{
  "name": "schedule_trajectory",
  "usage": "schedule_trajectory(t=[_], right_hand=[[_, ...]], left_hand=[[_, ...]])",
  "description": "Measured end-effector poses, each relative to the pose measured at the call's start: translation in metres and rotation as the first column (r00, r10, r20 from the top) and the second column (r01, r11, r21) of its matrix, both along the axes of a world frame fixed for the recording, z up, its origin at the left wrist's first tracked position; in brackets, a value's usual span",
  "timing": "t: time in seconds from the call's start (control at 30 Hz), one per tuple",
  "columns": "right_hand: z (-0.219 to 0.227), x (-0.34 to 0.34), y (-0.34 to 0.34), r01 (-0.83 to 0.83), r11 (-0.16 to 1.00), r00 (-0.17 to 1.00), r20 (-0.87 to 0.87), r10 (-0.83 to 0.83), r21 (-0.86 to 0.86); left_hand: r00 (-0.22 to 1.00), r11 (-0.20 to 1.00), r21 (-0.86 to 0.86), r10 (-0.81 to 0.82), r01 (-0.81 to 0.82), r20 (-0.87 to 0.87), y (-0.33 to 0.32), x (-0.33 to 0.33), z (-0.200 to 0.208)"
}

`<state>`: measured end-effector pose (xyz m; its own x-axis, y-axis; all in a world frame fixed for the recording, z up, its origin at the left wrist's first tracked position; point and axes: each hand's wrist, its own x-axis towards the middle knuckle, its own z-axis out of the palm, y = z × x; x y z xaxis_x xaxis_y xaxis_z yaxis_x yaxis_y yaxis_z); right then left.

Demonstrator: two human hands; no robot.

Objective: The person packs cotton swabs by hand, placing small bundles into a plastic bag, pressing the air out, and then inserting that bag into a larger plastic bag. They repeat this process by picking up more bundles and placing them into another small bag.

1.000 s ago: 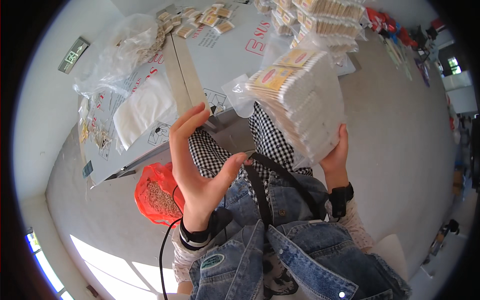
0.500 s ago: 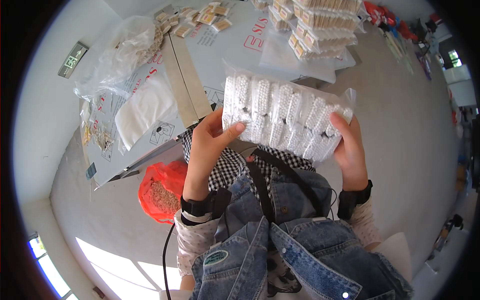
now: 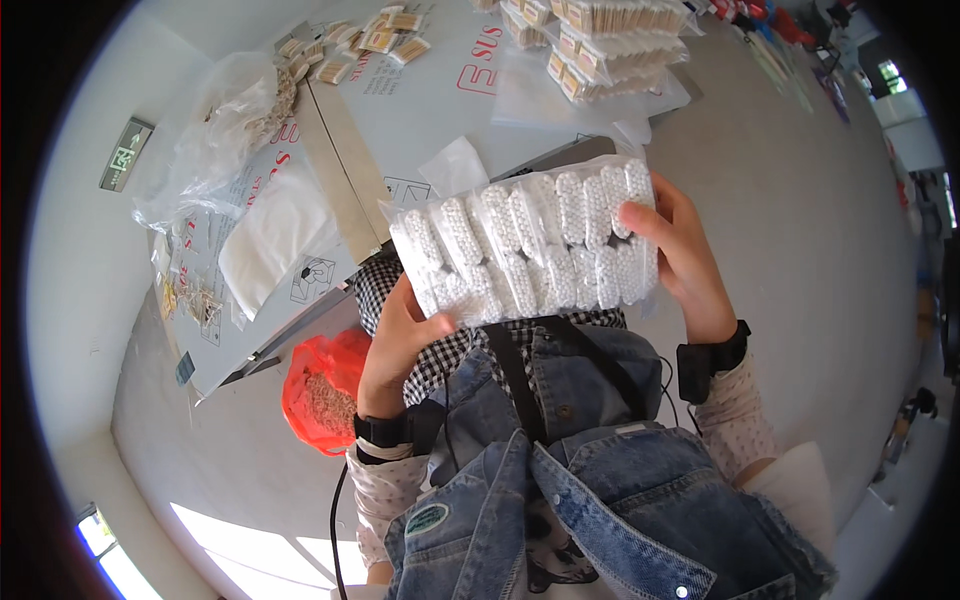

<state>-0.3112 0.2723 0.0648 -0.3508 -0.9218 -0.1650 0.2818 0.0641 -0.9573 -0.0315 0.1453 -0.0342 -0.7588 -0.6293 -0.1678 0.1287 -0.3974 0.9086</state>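
Between my hands, above my lap, is a clear plastic bag of cotton swabs point(image 3: 530, 240), with small packs in two rows and white tips facing up. My left hand point(image 3: 392, 355) grips its near left corner, thumb on top. My right hand point(image 3: 682, 250) is closed on the right end, its thumb pressed over the upper face. The fingers underneath are hidden by the bag. The bag tilts slightly in view, its right end farther from me than its left.
The grey table point(image 3: 400, 130) ahead bears stacked swab bags point(image 3: 615, 50), loose small packs point(image 3: 380, 38), a crumpled clear bag point(image 3: 225, 115) and white plastic bags point(image 3: 275, 240). A red bag point(image 3: 325, 395) of brownish bits stands left of my lap.
The bag of cotton swabs has shifted left, and its right end has swung up in view while the left end dropped. Both hands keep hold of it.
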Motion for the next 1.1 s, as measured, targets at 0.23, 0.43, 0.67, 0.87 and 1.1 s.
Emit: schedule_trajectory(t=[0.23,0.43,0.67,0.87,1.1], right_hand=[[0.002,0.026,0.01,-0.078,0.996,0.996,-0.041,0.079,0.037],[0.01,0.034,0.01,-0.084,0.996,0.996,0.014,0.084,-0.018],[0.017,0.035,0.009,-0.117,0.991,0.987,-0.103,0.123,0.064],[0.015,0.049,0.008,-0.068,0.997,0.97,-0.231,0.076,0.041],[-0.001,0.051,0.006,-0.016,0.999,0.937,-0.349,0.001,-0.04]], left_hand=[[0.988,0.984,0.088,0.157,-0.157,0.011,0.005,0.0,0.028],[0.968,0.962,0.107,0.248,-0.251,0.041,0.026,0.013,0.042],[0.949,0.948,0.062,0.31,-0.313,0.057,0.041,0.018,0.053],[0.94,0.944,0.006,0.329,-0.331,0.086,0.049,0.021,0.056],[0.925,0.929,-0.02,0.369,-0.369,0.089,0.057,0.022,0.055]])
